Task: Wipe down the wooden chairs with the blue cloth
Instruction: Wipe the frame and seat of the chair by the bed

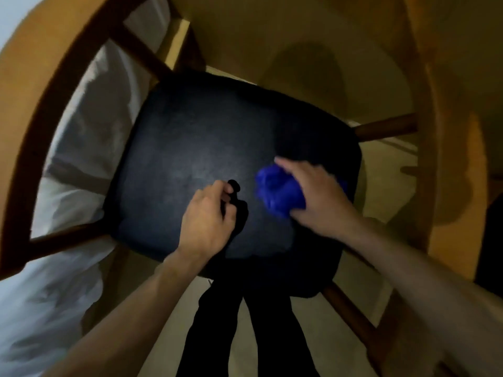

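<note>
Head view: we bend over a wooden chair (46, 126), our right hand (318, 191) bunching the blue cloth (275, 190) against the dark padded seat (201, 148) toward its 4 o'clock corner, apparently to scrub with pressure. Our left hand (206, 219), at 6 o'clock, curls its fingers round something small and dark we cannot identify, perhaps steadying us. White plastic sheeting (81, 148) shows beyond the backrest.

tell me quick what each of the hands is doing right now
Left hand: fingers curled, apparently around a small dark thing over the chair seat; what it is cannot be told.
Right hand: holds the bunched blue cloth on the seat.
</note>
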Tool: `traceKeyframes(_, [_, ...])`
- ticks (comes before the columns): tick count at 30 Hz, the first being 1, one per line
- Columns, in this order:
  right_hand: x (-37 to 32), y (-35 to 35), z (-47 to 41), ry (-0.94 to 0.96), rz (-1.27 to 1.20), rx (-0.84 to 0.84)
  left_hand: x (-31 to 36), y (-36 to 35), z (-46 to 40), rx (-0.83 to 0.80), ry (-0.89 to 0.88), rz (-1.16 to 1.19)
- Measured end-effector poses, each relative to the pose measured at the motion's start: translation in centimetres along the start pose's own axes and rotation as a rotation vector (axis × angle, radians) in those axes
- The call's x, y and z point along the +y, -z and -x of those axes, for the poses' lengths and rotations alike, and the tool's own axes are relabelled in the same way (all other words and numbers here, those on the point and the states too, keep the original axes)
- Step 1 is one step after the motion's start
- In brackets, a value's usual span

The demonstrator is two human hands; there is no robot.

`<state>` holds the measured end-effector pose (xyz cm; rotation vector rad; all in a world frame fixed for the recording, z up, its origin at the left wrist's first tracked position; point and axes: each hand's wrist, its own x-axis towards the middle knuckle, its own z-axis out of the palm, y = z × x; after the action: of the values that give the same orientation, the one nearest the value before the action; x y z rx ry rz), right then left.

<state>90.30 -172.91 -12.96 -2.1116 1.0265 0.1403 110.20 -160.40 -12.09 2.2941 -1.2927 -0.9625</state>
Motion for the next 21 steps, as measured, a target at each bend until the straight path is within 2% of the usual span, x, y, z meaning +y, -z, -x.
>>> traceKeyframes(2, [1.8, 3.1, -3.7, -0.066, 0.121, 0.223, 1.8, -0.9, -1.9, -0.007, -0.052, -0.029])
traceKeyframes(4, [4.0, 5.5, -7.3, -0.173, 0.157, 0.338, 3.4, -1.6, -3.3, -0.029, -0.12, -0.054])
traceKeyframes(8, [5.3, 5.9, -11.3, -0.374, 0.148, 0.218, 5.1, -2.4, -4.3, -0.093, -0.225, -0.11])
traceKeyframes(12, [1.1, -0.2, -5.4, -0.299, 0.124, 0.132, 4.4, -1.8, -4.0, -0.079, -0.146, -0.121])
traceKeyframes(16, [-3.3, -8.0, 5.7, -0.23, -0.015, -0.132, 3.2, -0.7, -2.6, -0.118, -0.108, -0.187])
traceKeyframes(18, [-3.9, -9.5, 8.1, -0.206, -0.054, -0.202, 2.8, -0.9, -1.8, -0.143, -0.096, -0.2])
traceKeyframes(21, [-3.4, -7.8, 7.1, -0.231, -0.091, -0.178, 2.4, -1.7, -1.1, -0.148, -0.055, -0.189])
